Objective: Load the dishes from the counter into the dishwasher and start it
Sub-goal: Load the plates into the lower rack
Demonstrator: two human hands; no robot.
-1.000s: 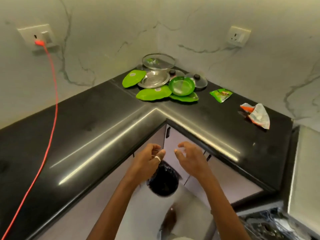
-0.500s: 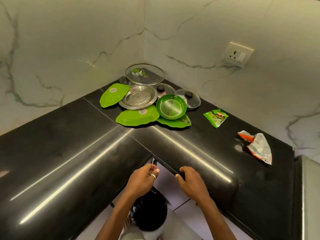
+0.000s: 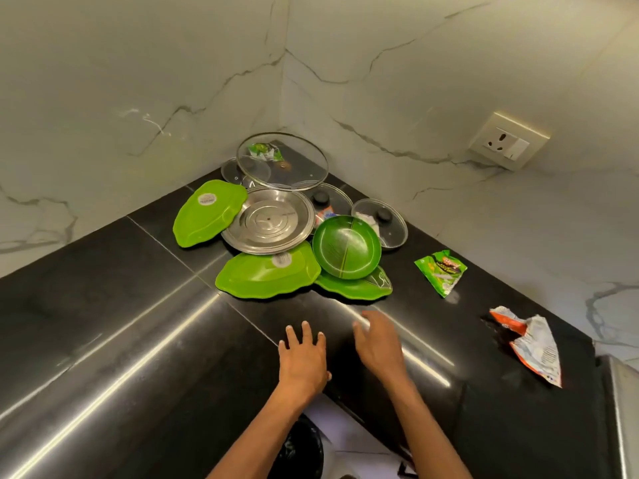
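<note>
My left hand [image 3: 302, 357] and right hand [image 3: 378, 347] are spread wide, holding nothing, over the near surface [image 3: 138, 305]. The dishes [image 3: 269, 226] sit piled in the far corner.

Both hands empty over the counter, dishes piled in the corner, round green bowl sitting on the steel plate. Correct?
No. The head view shows the round green bowl beside the steel plate, resting on a green leaf-shaped plate. Rest holds.

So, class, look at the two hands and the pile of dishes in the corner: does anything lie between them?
Nothing visible does. Only bare counter separates the left hand and right hand from the nearest green plate. The green wrapper and the orange wrapper lie off to the right, outside that path.
</note>
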